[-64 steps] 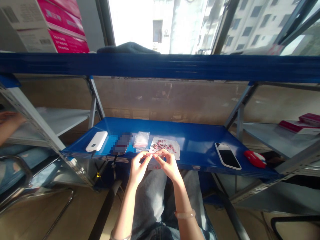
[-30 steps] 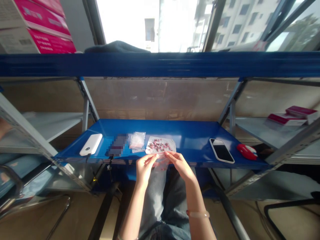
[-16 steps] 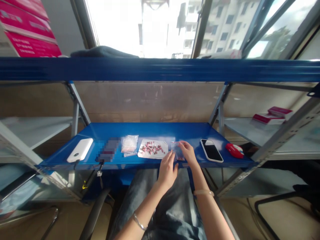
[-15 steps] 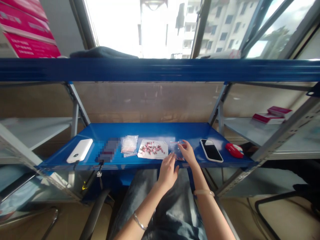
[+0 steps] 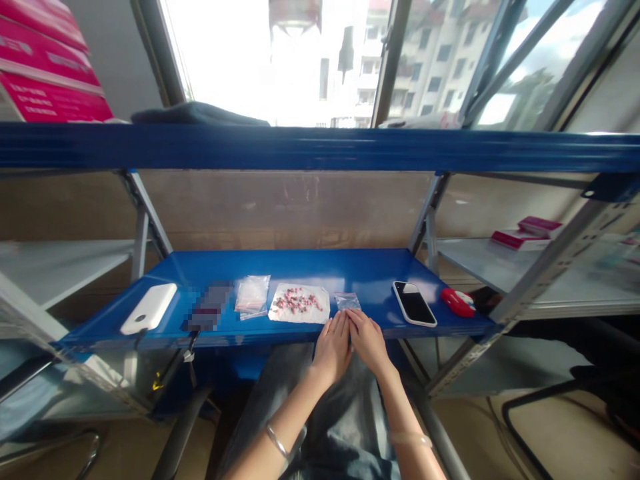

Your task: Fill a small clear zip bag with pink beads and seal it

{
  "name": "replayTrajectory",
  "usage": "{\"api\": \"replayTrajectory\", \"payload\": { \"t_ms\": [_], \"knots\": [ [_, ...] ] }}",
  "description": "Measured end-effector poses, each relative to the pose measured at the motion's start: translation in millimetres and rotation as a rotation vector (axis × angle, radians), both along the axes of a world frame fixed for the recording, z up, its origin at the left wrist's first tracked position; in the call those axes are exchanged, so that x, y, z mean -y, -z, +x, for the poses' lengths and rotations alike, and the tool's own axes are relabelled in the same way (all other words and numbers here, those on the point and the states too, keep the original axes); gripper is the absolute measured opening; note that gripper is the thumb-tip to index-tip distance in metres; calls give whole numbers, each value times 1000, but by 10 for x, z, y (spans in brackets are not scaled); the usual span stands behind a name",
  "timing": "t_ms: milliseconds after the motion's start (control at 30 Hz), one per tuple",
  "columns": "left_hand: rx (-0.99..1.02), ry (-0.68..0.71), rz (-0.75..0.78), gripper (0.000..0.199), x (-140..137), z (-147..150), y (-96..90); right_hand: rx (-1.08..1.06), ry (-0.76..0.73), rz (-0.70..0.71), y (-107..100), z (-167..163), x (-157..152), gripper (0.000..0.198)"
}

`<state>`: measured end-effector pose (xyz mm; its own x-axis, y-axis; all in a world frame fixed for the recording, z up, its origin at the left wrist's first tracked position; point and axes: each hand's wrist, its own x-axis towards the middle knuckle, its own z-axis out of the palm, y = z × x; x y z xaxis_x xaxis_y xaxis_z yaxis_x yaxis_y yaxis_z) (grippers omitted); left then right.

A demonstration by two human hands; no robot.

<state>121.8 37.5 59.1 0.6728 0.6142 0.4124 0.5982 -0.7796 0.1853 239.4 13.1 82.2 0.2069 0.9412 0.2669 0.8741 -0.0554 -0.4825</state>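
Observation:
A small clear zip bag (image 5: 347, 300) lies at the front of the blue shelf, its lower part covered by my fingers. My left hand (image 5: 333, 345) has its fingers together on the bag's near edge. Close against it, my right hand (image 5: 369, 341) is closed on the same edge, fingertips meeting the left ones. What is under the fingers is hidden. Just left of the bag, a white paper sheet (image 5: 274, 313) carries many small pink and dark red pieces (image 5: 299, 301), which look like dried buds. Further left lies a stack of clear bags (image 5: 253, 295).
A white power bank (image 5: 150, 308) and a blurred dark item (image 5: 209, 307) lie on the left of the blue shelf (image 5: 290, 263). To the right are a phone (image 5: 415, 303) and a red object (image 5: 457, 302). A blue beam (image 5: 320, 148) crosses above. Pink boxes (image 5: 525, 235) sit on a side shelf.
My right hand has come down from the bag's top right to its near edge, beside my left hand. More of the bag's lower part is now covered. The view has shifted slightly.

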Motion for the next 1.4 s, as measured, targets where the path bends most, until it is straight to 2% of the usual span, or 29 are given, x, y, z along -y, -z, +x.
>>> {"api": "replayTrajectory", "payload": {
  "t_ms": [200,400,533,667,800,900,1033,1200,1300,1400],
  "knots": [
    [44,-125,170,58,114,-13,280,145,41,4,106,-108,99,45],
    [72,-191,183,65,232,-40,299,176,42,-70,51,-37,-60,43],
    [108,-246,203,63,207,23,324,246,-3,-92,14,66,-464,42],
    [141,-262,253,60,205,113,375,309,-38,-108,-48,169,-1090,41],
    [149,-323,193,61,263,181,339,327,-96,-104,-94,241,-1664,41],
    [162,-278,133,59,302,148,247,343,-112,-86,-70,269,-1877,40],
    [258,-239,66,55,347,-26,120,358,-76,-42,-6,276,-1902,44],
    [405,-381,109,45,358,-276,167,352,18,13,20,244,-1827,48],
    [375,-423,118,44,336,-349,246,312,48,11,21,231,-1778,51],
    [290,-424,90,51,326,-345,264,208,48,-53,20,256,-1725,56]
  ]
}}
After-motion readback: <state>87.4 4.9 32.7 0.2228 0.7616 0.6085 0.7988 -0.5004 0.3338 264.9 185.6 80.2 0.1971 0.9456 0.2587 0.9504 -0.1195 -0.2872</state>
